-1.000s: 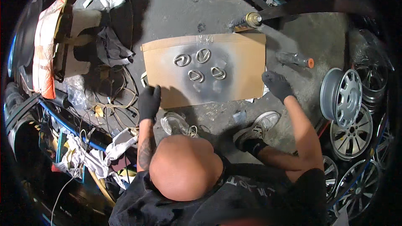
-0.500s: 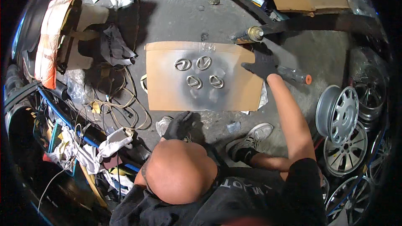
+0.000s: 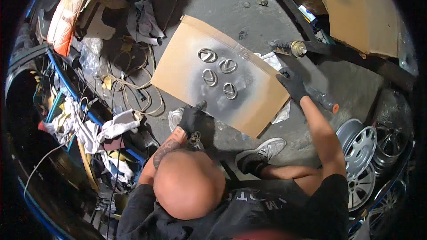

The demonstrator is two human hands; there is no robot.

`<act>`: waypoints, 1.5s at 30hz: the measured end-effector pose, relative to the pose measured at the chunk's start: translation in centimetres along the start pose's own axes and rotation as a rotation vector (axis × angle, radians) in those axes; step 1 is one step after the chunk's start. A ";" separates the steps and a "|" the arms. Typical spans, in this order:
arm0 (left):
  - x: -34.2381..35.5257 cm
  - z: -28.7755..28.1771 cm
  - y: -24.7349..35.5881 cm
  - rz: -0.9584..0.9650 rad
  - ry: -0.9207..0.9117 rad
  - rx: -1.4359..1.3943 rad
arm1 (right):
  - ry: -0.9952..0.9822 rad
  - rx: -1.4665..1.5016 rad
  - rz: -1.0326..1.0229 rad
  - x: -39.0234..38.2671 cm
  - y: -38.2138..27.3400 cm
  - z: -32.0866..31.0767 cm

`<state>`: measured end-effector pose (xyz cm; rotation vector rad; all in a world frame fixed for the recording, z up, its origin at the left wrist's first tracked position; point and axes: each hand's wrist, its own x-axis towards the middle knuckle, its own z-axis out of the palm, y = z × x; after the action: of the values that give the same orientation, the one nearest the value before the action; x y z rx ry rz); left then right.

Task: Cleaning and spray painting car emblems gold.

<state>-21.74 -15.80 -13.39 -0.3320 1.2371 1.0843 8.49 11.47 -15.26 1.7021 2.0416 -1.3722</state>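
Head view, centre frame: flat brown cardboard sheet (image 3: 222,78) on grey concrete floor (image 3: 213,0), long axis running upper left to lower right, four silver oval emblems (image 3: 218,72) clustered mid-sheet in grey overspray. Left hand (image 3: 192,118), black glove, resting at sheet's lower edge, fingers (image 3: 201,105) loosely together, pinching nothing. Right hand (image 3: 292,84), black glove, over sheet's right corner, fingers' state hard to tell. Emblems up-right of left hand, left of right hand; about equally near. Spray can w/ gold top (image 3: 291,47) just above right hand. Alloy wheels (image 3: 362,151) lower right.
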 end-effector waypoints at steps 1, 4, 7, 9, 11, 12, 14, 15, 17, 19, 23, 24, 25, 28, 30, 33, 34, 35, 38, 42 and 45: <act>0.0 -0.3 0.0 0.005 0.008 -0.012 | -0.066 0.102 0.024 -0.3 -1.5 -0.5; 1.8 -4.2 -2.6 -0.025 -0.005 -0.175 | -0.224 -0.005 0.129 0.2 -3.4 -3.8; 2.8 -8.0 -5.9 0.134 -0.113 0.420 | 0.046 0.318 -0.185 -0.9 -6.5 -5.1; -2.5 0.3 0.3 0.218 -0.085 -0.054 | 0.139 0.205 -0.293 -0.8 -8.1 -7.5; -2.1 -4.7 -1.6 0.228 -0.049 -0.137 | 0.170 0.121 -0.439 0.3 -10.5 -6.8; -1.9 -6.2 -2.1 0.173 -0.026 -0.131 | 0.159 0.053 -0.523 1.0 -10.8 -7.2; -5.4 -1.0 1.1 0.173 -0.024 -0.027 | 0.029 -0.099 -0.533 4.3 -7.4 -11.0; -7.6 -1.0 0.9 0.205 0.029 -0.061 | -0.022 -0.096 -0.582 4.4 -8.5 -10.2; -9.9 -2.6 0.6 0.242 -0.044 -0.177 | 0.155 -0.407 -0.715 4.2 -11.2 -8.6; -9.9 -3.3 -1.7 0.416 -0.009 -0.159 | 0.107 -0.532 -0.824 5.3 -12.5 -9.4; -5.5 -7.1 -7.5 1.042 0.105 0.358 | -0.101 -0.980 -1.168 14.9 -10.2 -15.0; -6.9 -7.0 -8.6 0.767 0.143 0.027 | -0.125 -0.799 -0.976 13.6 -9.7 -12.0; -8.9 -5.9 -9.0 0.502 0.139 -0.317 | -0.139 -0.650 -0.752 11.7 -8.9 -11.2; -11.7 -4.5 -10.8 0.421 -0.177 -0.420 | -0.010 -0.656 -1.213 15.5 -6.8 -14.3; -11.7 -2.7 -14.4 0.851 -0.086 -0.382 | -0.081 -0.555 -1.193 18.4 -7.0 -14.0; -11.4 0.9 -18.4 0.639 -0.056 -0.782 | -0.120 -0.732 -0.860 18.4 -7.4 -13.7; -11.2 -0.2 -19.6 0.547 0.073 -0.729 | -0.164 -0.733 -0.862 18.4 -8.5 -12.9; -10.1 -0.8 -20.9 0.471 0.190 -0.684 | -0.163 -1.076 -1.101 19.8 -10.4 -12.7; -8.4 1.6 -17.4 0.478 -0.062 -0.844 | -0.128 -1.059 -1.005 23.2 -14.9 -15.2; -5.7 1.2 -20.2 0.277 0.157 -0.762 | -0.194 -0.657 -0.727 24.7 -16.5 -7.8; -2.9 1.2 -23.8 0.283 0.153 -0.691 | -0.279 -0.660 -0.794 24.8 -19.0 -2.1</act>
<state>-1.73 -28.04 -18.29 -0.7916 1.0258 1.7515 -15.14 31.60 -19.23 0.4184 2.6682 -0.8095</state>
